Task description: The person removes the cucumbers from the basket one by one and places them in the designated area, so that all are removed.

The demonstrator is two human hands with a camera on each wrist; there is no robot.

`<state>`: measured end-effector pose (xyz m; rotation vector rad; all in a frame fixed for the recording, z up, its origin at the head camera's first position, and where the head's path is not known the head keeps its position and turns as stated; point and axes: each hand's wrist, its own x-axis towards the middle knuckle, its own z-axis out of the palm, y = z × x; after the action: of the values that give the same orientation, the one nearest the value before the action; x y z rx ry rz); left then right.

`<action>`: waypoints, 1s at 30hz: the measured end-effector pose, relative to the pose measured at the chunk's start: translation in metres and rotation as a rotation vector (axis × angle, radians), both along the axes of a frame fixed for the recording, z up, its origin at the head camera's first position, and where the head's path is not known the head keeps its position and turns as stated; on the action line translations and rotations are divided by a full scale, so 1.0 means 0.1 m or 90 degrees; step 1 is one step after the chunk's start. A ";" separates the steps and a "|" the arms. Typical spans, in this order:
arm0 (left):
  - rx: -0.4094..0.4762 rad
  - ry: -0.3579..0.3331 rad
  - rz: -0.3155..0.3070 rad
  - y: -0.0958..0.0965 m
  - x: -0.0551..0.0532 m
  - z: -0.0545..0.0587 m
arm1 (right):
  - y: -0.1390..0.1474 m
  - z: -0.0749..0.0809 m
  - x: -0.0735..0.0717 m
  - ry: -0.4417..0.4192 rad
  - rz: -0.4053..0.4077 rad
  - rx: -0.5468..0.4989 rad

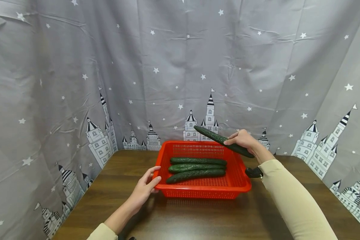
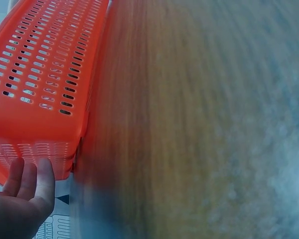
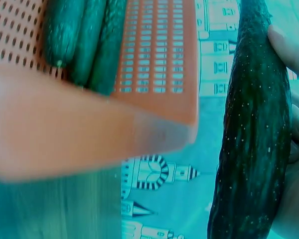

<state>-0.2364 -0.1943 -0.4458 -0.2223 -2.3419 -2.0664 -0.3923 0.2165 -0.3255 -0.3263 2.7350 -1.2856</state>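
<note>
My right hand (image 1: pixel 243 140) grips a long dark green cucumber (image 1: pixel 211 134) in the air, over the right back part of a red plastic basket (image 1: pixel 201 192). The cucumber slants, its left end higher. In the right wrist view, the cucumber (image 3: pixel 254 134) shows its bumpy skin against the fingers. Three more cucumbers (image 1: pixel 198 167) lie side by side inside the basket. At the basket's left end, my left hand (image 1: pixel 144 186) holds the rim with thumb and forefinger over it. Its other fingers (image 2: pixel 27 181) are against the slotted end wall in the left wrist view.
The basket stands on a brown wooden table (image 1: pixel 198 220). Behind and at both sides hangs a grey curtain (image 1: pixel 168 83) printed with stars and castles. A black strap (image 1: pixel 253 172) is around the right wrist, close to the basket's right end.
</note>
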 end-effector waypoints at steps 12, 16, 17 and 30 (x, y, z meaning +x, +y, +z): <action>0.003 -0.004 -0.003 -0.01 0.01 0.00 | 0.38 -0.02 0.15 0.004 -0.044 0.002; 0.000 0.001 -0.006 -0.01 0.00 0.00 | 0.51 -0.01 0.19 0.005 -0.057 0.007; 0.000 0.002 -0.005 -0.01 0.00 -0.01 | 0.55 -0.02 0.19 0.006 -0.061 0.010; -0.009 0.006 -0.003 -0.03 -0.02 -0.01 | 0.90 -0.11 0.32 0.012 -0.099 0.026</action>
<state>-0.2380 -0.1968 -0.4465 -0.2375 -2.3542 -2.0476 -0.3599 0.3067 -0.3363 -0.1245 2.8472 -1.2656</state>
